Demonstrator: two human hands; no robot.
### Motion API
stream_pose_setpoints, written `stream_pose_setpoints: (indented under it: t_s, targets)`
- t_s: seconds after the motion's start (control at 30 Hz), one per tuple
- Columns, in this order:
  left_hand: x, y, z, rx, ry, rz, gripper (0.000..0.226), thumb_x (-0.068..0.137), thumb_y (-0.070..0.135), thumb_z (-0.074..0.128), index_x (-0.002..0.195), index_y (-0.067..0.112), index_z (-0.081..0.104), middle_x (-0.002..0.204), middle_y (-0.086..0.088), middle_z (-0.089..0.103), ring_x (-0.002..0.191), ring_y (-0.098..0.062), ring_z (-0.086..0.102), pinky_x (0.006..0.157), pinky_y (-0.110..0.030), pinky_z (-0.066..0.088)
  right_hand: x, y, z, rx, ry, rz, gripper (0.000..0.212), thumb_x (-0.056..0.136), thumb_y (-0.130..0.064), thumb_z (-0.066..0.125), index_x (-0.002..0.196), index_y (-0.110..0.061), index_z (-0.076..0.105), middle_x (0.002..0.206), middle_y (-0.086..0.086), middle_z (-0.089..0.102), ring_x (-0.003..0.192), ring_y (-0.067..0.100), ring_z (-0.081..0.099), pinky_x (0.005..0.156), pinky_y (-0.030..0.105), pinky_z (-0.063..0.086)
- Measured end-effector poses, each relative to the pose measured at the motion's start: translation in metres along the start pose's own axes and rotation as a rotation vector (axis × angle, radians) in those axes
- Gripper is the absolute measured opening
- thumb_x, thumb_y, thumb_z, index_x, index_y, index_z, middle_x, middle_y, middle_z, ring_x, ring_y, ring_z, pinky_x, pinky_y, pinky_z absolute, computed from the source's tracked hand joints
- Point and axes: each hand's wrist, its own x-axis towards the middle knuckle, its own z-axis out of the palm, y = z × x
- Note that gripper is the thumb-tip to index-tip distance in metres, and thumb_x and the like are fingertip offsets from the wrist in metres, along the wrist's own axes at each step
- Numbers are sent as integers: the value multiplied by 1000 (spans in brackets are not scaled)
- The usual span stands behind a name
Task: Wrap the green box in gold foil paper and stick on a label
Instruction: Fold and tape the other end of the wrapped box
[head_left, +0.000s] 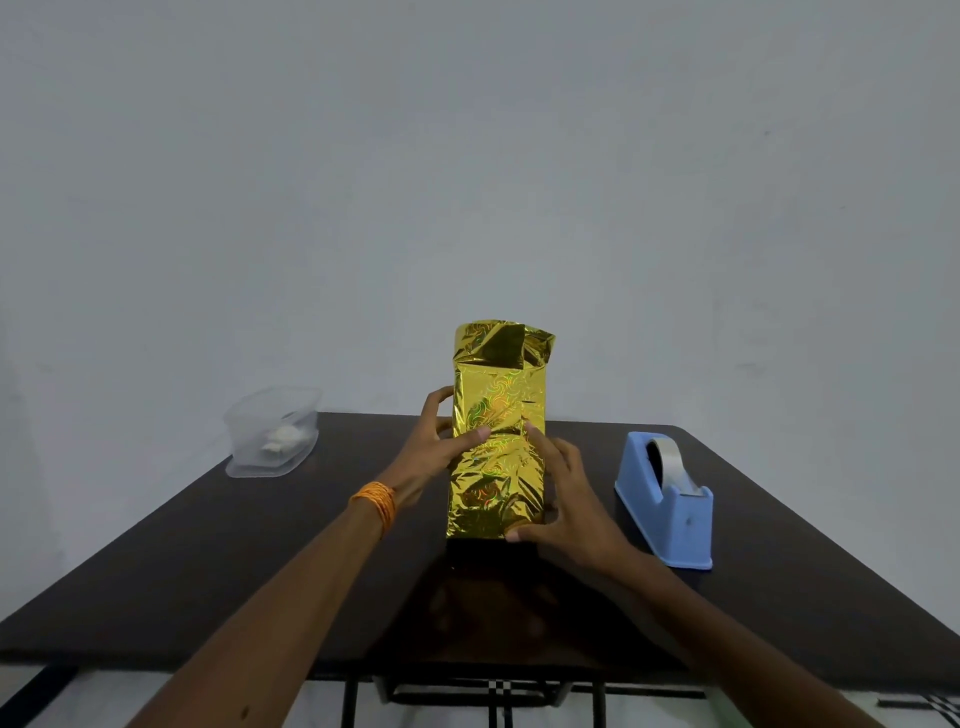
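The box stands upright between the two hands on a dark table, covered all over its front in gold foil, so none of its green shows. The left hand grasps its left side about halfway up, fingers curled round toward the back and the thumb laid across the front face. The right hand lies against the right side lower down with its fingers straight, pressing the foil flat rather than clasping it; its forefinger reaches up onto the front and its thumb sits at the bottom edge. Above both hands the foil rises past the top of the box as a loose, crumpled, open end. Orange bangles circle the left wrist. Out beyond the right hand, apart from it, stands a blue tape dispenser with a roll of tape in it. Well off past the left hand, at the table's far corner, sits a clear plastic tub holding something small and white, too blurred to name.
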Motion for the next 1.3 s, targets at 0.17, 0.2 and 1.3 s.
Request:
stream_pose_setpoints:
  t_s: [0.17, 0.2, 1.3]
  targets:
    - [-3, 7, -4, 30, -14, 3, 97, 62, 44, 90, 138, 39, 30, 134, -15, 55, 120, -31, 58, 91, -43, 56, 10, -12, -12, 129, 181, 99, 106, 76, -42, 83, 156, -41, 13, 132, -12, 48, 109, -11, 55, 80, 18, 50]
    - [-3, 8, -5, 33, -13, 4, 99, 60, 46, 89, 139, 38, 29, 135, -15, 54, 120, -30, 58, 93, -44, 55, 14, -14, -14, 141, 210, 117, 106, 76, -43, 83, 156, -37, 13, 130, -9, 50, 107, -8, 57, 81, 19, 49]
    - [-16, 59, -15, 143, -52, 99, 107, 69, 32, 88, 149, 32, 18, 148, -8, 38, 134, -24, 40, 100, -31, 41, 126, -110, -122, -358, 131, -231, 16, 84, -5, 74, 78, -20, 74, 102, 0, 67, 96, 15, 63, 84, 44, 56]
